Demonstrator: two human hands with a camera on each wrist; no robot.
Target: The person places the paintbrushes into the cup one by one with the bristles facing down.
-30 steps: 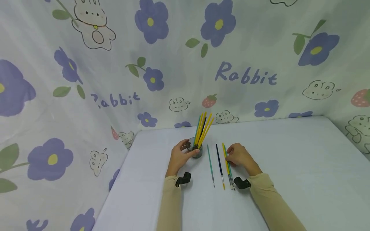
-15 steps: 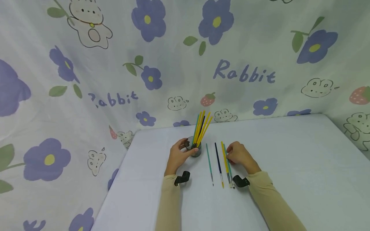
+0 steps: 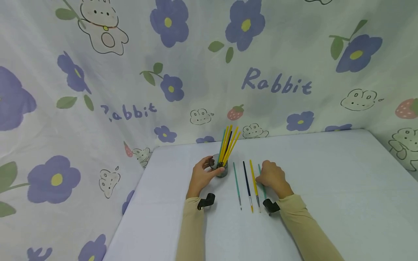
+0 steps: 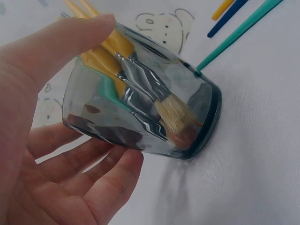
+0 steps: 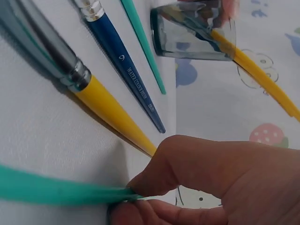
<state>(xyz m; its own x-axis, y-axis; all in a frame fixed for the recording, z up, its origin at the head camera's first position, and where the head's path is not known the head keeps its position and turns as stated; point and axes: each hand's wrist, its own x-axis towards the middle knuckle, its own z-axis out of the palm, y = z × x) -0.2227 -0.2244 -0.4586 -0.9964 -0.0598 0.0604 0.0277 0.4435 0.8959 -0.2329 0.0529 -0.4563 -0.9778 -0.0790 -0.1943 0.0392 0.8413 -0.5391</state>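
My left hand (image 3: 202, 175) holds a clear grey-tinted glass (image 4: 212, 110) from the side, its thumb near the rim. Several paintbrushes (image 3: 228, 145) stand in the glass with bristles down; their handles are yellow, teal and dark. With thumb and finger, my right hand (image 3: 272, 177) pinches a teal paintbrush (image 5: 51, 187) over the white table. Left of it lie a yellow paintbrush (image 5: 112, 112), a dark blue paintbrush (image 5: 122, 65) and a second teal paintbrush (image 5: 145, 47), roughly side by side with bristles toward me. The pinched brush's bristle end is partly hidden by the wrist camera.
A white cloth covers the table (image 3: 326, 170). Behind it and along the left hangs a curtain (image 3: 202, 54) printed with purple flowers and rabbits. Black cameras sit on the left wrist (image 3: 206, 201) and right wrist (image 3: 271, 205).
My right hand has shifted slightly right with the teal paintbrush, which now lies apart from the yellow one. The left hand stays on the glass.
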